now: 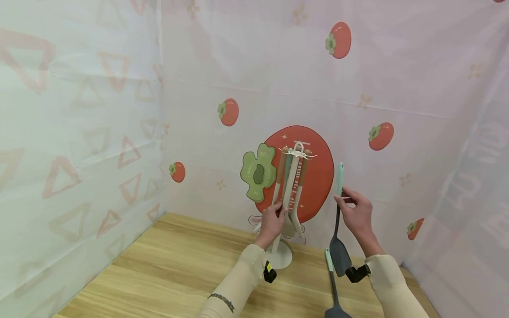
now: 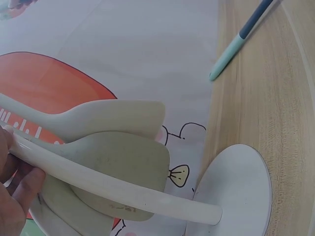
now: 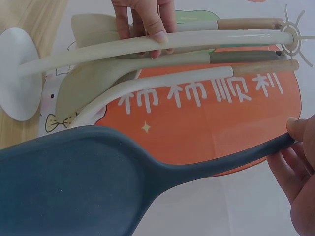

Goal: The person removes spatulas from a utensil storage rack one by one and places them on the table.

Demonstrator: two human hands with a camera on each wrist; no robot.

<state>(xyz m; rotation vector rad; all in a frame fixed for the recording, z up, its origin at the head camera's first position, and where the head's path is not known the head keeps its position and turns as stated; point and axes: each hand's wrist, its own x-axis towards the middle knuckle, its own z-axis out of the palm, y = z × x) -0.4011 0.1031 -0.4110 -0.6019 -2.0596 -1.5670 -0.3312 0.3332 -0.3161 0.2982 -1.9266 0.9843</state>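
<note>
Left hand [image 1: 272, 225]: grip closed around the pole of the white utensil stand [image 2: 147, 198], whose round base rests on the tabletop [image 1: 171, 265]. Right hand [image 1: 358, 212]: grip pinched on the dark spatula [image 1: 339, 256], near where the mint handle meets the shaft. The spatula hangs blade-down in front of the backdrop [image 1: 199, 132], right of the stand and apart from it.

Surroundings: hanging utensils [image 3: 93, 83] crowd the pole on several sides, some wooden-handled, below a hook ring [image 1: 297, 153]. The left hand partly covers them. The backdrop, printed with red fruit, stands close behind. A second dark utensil [image 1: 333, 282], also mint-handled, lies on the tabletop beneath the spatula; its far end is cut off by the head view's edge.
</note>
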